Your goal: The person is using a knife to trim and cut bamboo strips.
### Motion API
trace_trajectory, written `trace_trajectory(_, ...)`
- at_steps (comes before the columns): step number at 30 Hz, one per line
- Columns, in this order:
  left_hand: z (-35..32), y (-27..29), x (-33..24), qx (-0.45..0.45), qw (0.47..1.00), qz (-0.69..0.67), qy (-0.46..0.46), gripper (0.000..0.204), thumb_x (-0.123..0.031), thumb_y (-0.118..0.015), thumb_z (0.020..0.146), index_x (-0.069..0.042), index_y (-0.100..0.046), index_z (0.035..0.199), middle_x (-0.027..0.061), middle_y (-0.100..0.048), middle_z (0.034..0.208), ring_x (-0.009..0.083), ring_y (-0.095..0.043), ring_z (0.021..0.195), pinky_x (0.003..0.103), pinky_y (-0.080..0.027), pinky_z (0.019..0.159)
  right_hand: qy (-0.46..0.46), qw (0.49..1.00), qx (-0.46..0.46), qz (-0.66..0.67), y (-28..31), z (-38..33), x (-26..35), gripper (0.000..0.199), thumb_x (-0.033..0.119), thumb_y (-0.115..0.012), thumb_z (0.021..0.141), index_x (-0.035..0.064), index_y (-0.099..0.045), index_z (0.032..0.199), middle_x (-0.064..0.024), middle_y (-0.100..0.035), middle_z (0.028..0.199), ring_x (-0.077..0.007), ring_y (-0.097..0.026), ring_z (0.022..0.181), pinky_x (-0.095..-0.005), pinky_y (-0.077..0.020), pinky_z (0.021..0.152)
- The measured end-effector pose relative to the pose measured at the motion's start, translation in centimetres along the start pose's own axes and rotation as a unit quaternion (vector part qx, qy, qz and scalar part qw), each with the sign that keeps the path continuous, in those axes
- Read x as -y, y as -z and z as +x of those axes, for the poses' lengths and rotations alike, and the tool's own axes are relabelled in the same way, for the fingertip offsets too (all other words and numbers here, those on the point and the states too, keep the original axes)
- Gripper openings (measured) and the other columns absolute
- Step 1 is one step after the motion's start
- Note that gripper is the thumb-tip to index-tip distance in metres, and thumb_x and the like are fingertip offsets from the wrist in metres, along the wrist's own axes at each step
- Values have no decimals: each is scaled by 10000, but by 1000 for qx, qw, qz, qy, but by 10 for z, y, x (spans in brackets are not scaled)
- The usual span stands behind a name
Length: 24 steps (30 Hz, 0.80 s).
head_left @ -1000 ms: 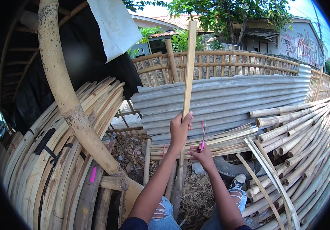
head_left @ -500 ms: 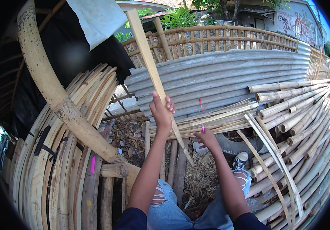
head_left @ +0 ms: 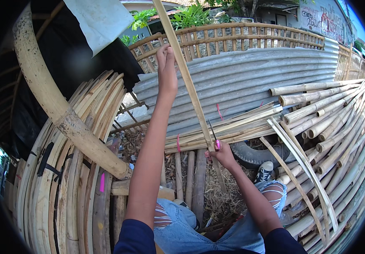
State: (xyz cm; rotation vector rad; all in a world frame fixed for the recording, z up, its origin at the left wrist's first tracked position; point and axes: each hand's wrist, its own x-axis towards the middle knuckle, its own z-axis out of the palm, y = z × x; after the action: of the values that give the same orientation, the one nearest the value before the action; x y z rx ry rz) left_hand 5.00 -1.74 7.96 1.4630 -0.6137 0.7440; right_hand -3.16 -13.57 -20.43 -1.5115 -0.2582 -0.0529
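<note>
A long pale bamboo strip (head_left: pixel 193 91) slants across the middle, its top running out of view and its lower end over the shavings. My right hand (head_left: pixel 225 155) is closed round the pink handle of a knife (head_left: pixel 211 129), and its fingers also meet the strip's lower part. The blade points up, close along the strip's right side. Higher up, my left hand (head_left: pixel 167 70) is raised beside the strip's left edge, fingers stretched upward and not visibly wrapped round it. Whether its thumb touches the strip I cannot tell.
Split bamboo slats (head_left: pixel 68 182) are stacked at left beside a thick bamboo post (head_left: pixel 42 76). Thin strips (head_left: pixel 241 122) lie bundled before corrugated sheeting (head_left: pixel 250 72). Bamboo poles (head_left: pixel 330 139) pile up at right, near a tyre (head_left: pixel 250 154). Shavings (head_left: pixel 222 207) cover the ground near my feet.
My left hand has moved up the bamboo strip and its fingers no longer wrap round it. My right hand has brought the knife to the strip's lower part. The strip stands higher.
</note>
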Motion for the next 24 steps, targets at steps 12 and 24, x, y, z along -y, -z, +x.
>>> trace_trajectory(12, -192, 37, 32, 504, 744, 379, -222, 609, 10, -544, 745, -275, -410, 1266, 66, -377, 1311, 269, -369, 1222, 473, -277, 1030, -32, 943, -164, 288, 73, 10, 55, 242, -91, -554, 740, -49, -435, 947, -186, -604, 869, -271, -648, 754, -357, -585, 574)
trace_trajectory(24, -175, 114, -22, 453, 817, 338, -116, 730, -165, -749, 574, -180, -442, 1236, 111, -445, 1253, 315, -418, 1174, 441, -353, 980, 5, 888, -243, 390, 94, 13, 75, 375, -85, -527, 774, -128, -313, 1080, -261, -542, 1002, -328, -619, 857, -394, -578, 672)
